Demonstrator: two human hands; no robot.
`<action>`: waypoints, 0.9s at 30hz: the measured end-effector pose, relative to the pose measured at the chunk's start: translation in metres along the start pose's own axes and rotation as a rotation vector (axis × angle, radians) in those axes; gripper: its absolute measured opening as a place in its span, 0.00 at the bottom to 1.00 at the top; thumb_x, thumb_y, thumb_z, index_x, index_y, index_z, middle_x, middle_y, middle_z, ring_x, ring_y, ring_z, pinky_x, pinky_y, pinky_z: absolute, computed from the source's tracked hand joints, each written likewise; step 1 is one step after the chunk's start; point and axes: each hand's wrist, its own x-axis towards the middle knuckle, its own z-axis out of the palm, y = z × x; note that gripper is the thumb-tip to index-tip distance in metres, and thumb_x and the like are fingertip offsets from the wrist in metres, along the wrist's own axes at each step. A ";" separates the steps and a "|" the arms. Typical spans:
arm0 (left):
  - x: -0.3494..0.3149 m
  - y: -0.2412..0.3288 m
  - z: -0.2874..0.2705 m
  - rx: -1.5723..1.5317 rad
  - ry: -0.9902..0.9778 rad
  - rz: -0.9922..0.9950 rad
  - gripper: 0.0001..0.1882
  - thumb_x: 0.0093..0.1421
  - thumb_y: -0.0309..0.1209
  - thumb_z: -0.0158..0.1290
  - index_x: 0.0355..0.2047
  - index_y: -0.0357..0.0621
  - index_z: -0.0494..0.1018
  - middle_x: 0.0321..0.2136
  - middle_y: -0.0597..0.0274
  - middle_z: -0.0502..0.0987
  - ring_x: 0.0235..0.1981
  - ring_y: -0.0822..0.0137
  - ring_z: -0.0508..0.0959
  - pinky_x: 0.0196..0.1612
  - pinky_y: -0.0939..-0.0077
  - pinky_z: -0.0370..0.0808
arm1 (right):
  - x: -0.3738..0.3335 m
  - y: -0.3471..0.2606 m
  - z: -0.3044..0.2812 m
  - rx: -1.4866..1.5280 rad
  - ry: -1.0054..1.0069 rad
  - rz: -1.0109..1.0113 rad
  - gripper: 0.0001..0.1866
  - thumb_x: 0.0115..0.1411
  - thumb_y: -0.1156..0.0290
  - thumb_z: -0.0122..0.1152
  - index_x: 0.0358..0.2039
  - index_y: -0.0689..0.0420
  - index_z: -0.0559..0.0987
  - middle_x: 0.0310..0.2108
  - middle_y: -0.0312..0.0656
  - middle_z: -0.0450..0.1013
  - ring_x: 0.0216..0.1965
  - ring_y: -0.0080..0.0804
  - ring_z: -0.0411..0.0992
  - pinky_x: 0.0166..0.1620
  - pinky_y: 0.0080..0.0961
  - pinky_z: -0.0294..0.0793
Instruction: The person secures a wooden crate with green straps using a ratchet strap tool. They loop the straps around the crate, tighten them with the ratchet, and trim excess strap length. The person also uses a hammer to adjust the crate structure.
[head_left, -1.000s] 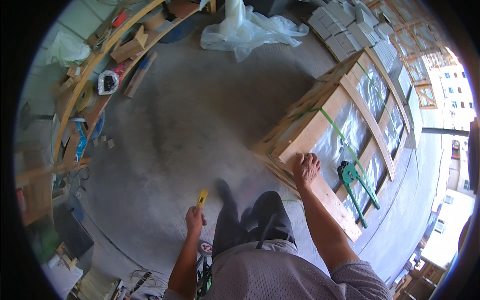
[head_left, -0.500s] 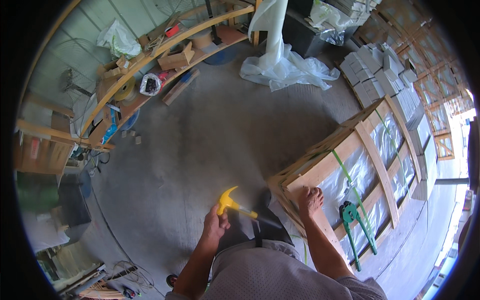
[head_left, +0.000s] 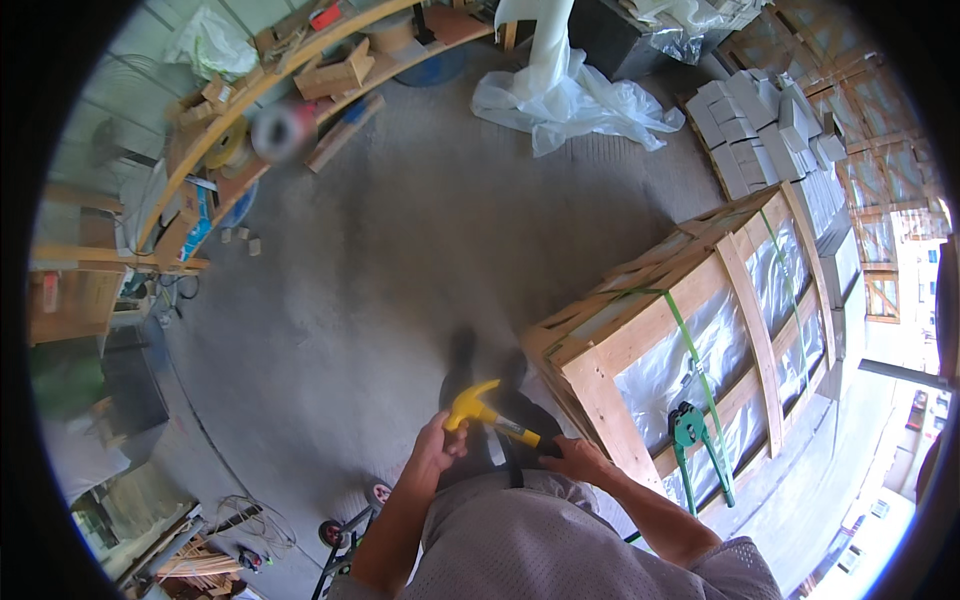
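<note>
A yellow claw hammer lies across the front of my body, held between both hands. My left hand is closed around its head end, with the claw pointing up and to the right. At the other end, my right hand grips the dark end of the handle. Just right of that hand stands a wooden crate with plastic-wrapped contents and green straps. A green strapping tool with two long handles rests on the crate's top, beside one strap.
White cartons are stacked beyond the crate. A heap of clear plastic film lies on the floor ahead. A wooden shelf with tapes and boxes curves along the left. A wheeled cart stands near my left elbow.
My right hand has left the crate's edge and taken hold of the hammer's handle. The hammer has shifted slightly right. More of the cart shows at lower left.
</note>
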 end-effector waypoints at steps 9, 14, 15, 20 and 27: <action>0.138 -0.011 -0.006 0.282 0.154 -0.020 0.23 0.67 0.46 0.38 0.27 0.40 0.70 0.14 0.62 0.69 0.08 0.70 0.63 0.14 0.71 0.62 | 0.007 0.017 -0.019 0.020 -0.021 0.186 0.25 0.60 0.48 0.56 0.41 0.59 0.74 0.32 0.53 0.76 0.37 0.50 0.76 0.39 0.43 0.72; 0.175 0.000 0.011 0.431 0.135 0.083 0.21 0.64 0.47 0.44 0.25 0.42 0.69 0.13 0.65 0.66 0.08 0.71 0.63 0.12 0.72 0.62 | 0.037 0.024 -0.005 0.062 0.062 0.249 0.24 0.59 0.48 0.58 0.38 0.61 0.74 0.32 0.56 0.76 0.38 0.54 0.75 0.39 0.45 0.71; 0.183 0.003 0.011 0.455 0.137 0.083 0.20 0.64 0.47 0.45 0.25 0.43 0.69 0.13 0.66 0.66 0.08 0.71 0.63 0.12 0.72 0.62 | 0.044 0.026 0.000 0.060 0.089 0.240 0.24 0.59 0.49 0.58 0.39 0.61 0.74 0.33 0.56 0.76 0.38 0.55 0.75 0.40 0.45 0.71; 0.226 -0.004 -0.007 0.655 0.020 0.424 0.18 0.63 0.45 0.49 0.25 0.44 0.69 0.14 0.68 0.64 0.09 0.73 0.62 0.13 0.74 0.63 | 0.066 0.031 0.013 0.031 0.206 0.179 0.22 0.61 0.53 0.55 0.38 0.63 0.75 0.33 0.56 0.76 0.39 0.53 0.75 0.41 0.46 0.73; 0.252 -0.011 -0.012 0.697 -0.024 0.482 0.17 0.62 0.45 0.49 0.29 0.43 0.70 0.15 0.68 0.65 0.11 0.73 0.64 0.15 0.74 0.67 | 0.070 0.020 0.004 0.006 0.213 0.248 0.23 0.60 0.52 0.56 0.41 0.63 0.75 0.35 0.58 0.75 0.40 0.56 0.74 0.43 0.47 0.72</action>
